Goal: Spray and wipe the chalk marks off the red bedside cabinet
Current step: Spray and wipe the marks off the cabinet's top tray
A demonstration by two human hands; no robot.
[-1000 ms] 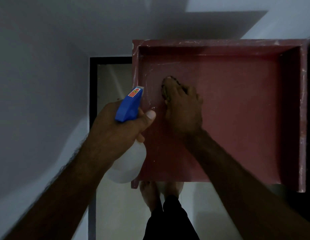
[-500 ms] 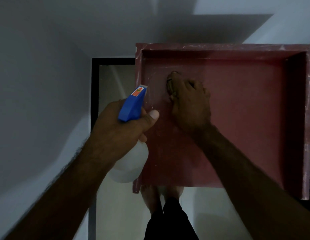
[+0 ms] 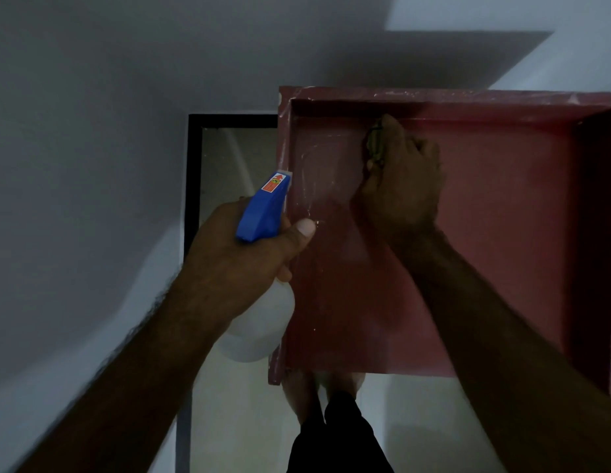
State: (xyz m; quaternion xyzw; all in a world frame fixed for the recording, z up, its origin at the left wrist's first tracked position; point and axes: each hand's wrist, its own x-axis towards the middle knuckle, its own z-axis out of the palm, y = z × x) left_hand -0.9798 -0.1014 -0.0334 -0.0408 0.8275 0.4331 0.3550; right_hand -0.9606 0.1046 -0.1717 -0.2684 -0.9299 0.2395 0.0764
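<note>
A dim grey wall (image 3: 92,131) fills the left of the frame. The red bedside cabinet (image 3: 502,233) fills the right, with chalk marks (image 3: 314,172) near its left edge. At centre, the left hand (image 3: 242,264) has its fingers curled round a blue-topped spray bottle (image 3: 263,209). The right hand (image 3: 403,186) has its fingers bunched, pinching a cloth (image 3: 374,145) against the cabinet top.

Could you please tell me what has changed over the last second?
The right hand, gripping a small dark wiping pad, slid away from the person toward the back rim of the red cabinet top. The left hand still grips the white spray bottle with the blue head at the cabinet's left edge.
</note>
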